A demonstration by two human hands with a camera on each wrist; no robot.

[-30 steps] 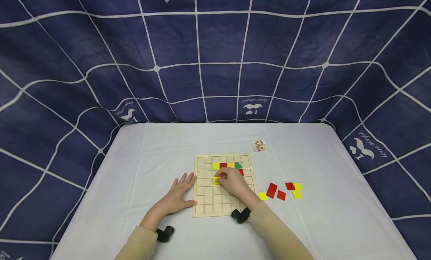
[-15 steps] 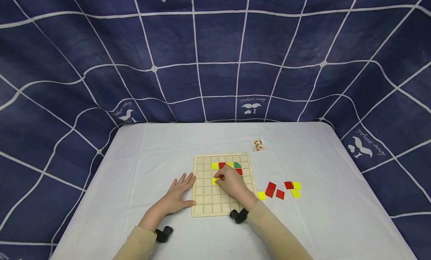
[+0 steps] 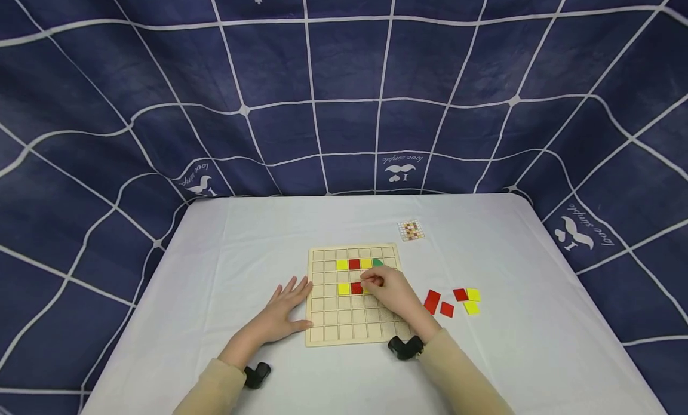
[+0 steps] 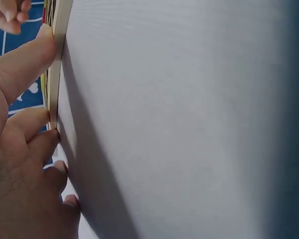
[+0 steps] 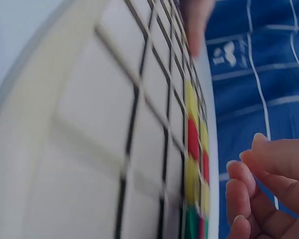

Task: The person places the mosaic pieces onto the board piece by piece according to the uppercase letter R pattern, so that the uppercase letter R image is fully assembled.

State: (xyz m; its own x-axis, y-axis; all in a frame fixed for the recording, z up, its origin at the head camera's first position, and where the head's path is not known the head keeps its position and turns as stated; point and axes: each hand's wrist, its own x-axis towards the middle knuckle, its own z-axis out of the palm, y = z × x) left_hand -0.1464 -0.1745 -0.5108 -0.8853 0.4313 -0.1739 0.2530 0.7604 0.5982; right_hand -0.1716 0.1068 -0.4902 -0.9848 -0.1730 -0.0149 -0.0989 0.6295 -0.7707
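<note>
Where my hands meet, near the tabletop's front middle:
Board: the wooden grid board [image 3: 355, 295] lies flat there.
Tiles on board: I see yellow, red, yellow and a green piece [image 3: 379, 262] in an upper row; lower down a yellow tile [image 3: 343, 288] with a red tile [image 3: 356, 288] just beside it.
Right hand [image 3: 390, 289]: over the board's right half, fingers curled above the cells next to the red tile; I cannot tell whether they pinch anything.
Left hand [image 3: 283, 310]: flat on the tabletop [image 3: 258, 248], fingers straight, thumb and fingertips [image 4: 45, 40] against the board's left edge.
Loose tiles [image 3: 454, 301]: red and yellow, right of the board.
Card [image 3: 411, 230]: small patterned one, beyond the board's far right corner.
</note>
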